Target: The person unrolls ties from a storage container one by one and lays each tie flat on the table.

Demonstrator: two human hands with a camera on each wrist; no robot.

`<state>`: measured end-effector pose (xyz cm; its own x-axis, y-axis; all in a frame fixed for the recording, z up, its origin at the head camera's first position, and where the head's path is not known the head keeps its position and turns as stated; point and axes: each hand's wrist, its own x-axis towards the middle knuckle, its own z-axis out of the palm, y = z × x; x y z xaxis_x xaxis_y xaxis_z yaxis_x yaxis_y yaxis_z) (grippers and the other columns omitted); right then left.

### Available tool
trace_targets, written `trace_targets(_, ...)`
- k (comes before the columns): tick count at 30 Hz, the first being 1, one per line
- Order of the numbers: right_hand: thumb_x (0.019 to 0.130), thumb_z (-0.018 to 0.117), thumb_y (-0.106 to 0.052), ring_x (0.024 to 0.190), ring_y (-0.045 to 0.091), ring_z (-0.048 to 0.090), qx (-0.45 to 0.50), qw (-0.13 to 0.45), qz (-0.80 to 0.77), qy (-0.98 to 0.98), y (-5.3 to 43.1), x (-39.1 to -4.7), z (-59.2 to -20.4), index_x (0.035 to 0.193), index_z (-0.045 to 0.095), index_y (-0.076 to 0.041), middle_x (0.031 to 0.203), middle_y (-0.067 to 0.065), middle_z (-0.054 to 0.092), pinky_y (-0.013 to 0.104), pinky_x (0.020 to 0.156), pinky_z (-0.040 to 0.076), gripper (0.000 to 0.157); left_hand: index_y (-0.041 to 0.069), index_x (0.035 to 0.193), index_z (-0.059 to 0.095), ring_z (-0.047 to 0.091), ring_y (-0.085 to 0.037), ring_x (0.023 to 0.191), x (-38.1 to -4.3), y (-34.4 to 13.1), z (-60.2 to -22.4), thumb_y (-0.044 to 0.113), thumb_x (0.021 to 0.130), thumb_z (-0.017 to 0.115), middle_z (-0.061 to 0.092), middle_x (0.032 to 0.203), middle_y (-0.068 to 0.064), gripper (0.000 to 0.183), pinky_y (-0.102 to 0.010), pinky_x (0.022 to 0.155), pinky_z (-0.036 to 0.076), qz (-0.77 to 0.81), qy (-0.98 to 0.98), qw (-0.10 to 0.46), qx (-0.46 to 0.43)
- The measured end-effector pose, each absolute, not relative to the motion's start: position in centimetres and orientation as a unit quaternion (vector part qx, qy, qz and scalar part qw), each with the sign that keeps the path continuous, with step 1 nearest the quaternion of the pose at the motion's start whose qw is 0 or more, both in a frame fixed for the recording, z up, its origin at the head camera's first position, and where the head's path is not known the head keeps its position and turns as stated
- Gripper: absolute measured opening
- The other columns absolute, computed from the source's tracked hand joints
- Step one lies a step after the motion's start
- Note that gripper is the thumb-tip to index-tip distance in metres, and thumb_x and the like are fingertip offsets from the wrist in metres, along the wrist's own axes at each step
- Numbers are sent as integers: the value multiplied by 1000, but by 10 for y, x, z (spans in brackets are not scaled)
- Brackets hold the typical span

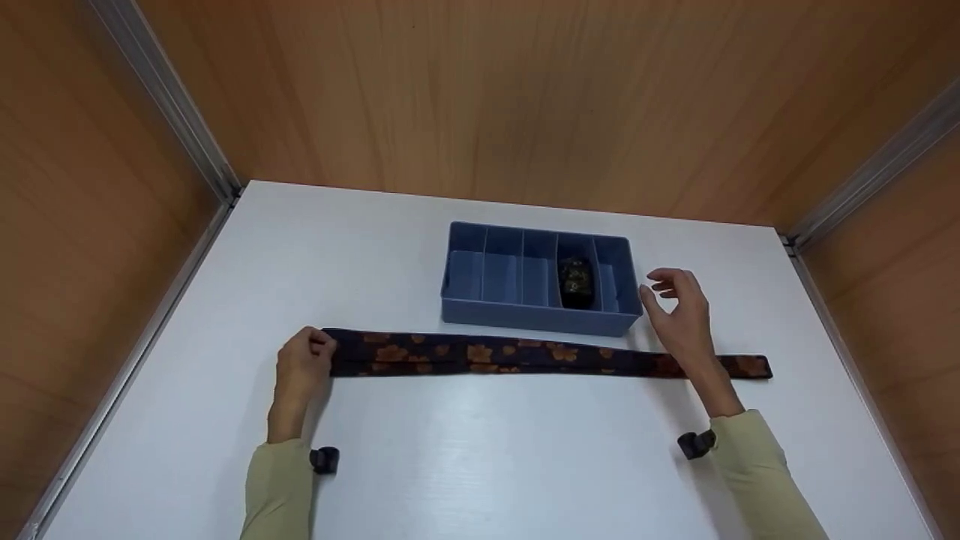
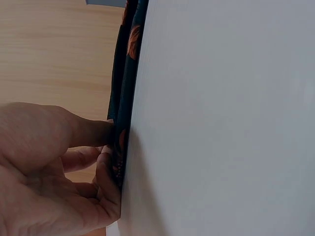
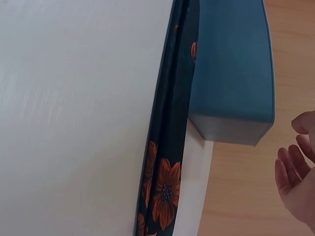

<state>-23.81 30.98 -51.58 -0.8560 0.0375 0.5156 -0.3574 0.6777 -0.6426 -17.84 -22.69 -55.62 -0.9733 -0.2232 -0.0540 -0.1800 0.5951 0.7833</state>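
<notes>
A dark necktie (image 1: pixel 480 356) with orange flowers lies stretched lengthwise across the white table, wider at its left end and narrower at its right. My left hand (image 1: pixel 300 364) pinches the left end between thumb and fingers, and the left wrist view shows the grip on the fabric (image 2: pixel 129 73) close up. My right hand (image 1: pixel 686 319) is raised over the narrower part, beside the box's right end, fingers loosely bent and holding nothing. Behind the tie stands a blue divided box (image 1: pixel 540 319). A dark patterned bundle (image 1: pixel 577 281), seemingly rolled cloth, sits in its second compartment from the right.
Wooden panels (image 1: pixel 525 97) wall the table (image 1: pixel 480 465) at the back and both sides, with metal strips along the corners. The box's near wall (image 3: pixel 231 73) stands close behind the tie. A small black device (image 1: pixel 324 460) is worn at each wrist.
</notes>
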Motion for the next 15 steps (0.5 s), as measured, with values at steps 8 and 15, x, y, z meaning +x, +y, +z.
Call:
trace_targets(8, 95, 71, -3, 102, 30, 63, 98, 247, 408, -874, 298, -239, -516, 119, 63, 4, 113, 17, 60, 28, 88, 47, 26, -6, 101, 63, 64, -33, 90, -179, -226, -558, 3, 100, 62, 67, 95, -20, 10, -32, 73, 47, -435, -893, 35, 111)
trace_targets(15, 96, 71, -3, 102, 27, 61, 104, 251, 418, -867, 289, -241, -518, 119, 63, 7, 112, 21, 61, 35, 87, 48, 27, -5, 100, 62, 64, -32, 89, -179, -225, -558, 4, 101, 62, 67, 94, -19, 9, -34, 74, 47, -434, -893, 39, 114)
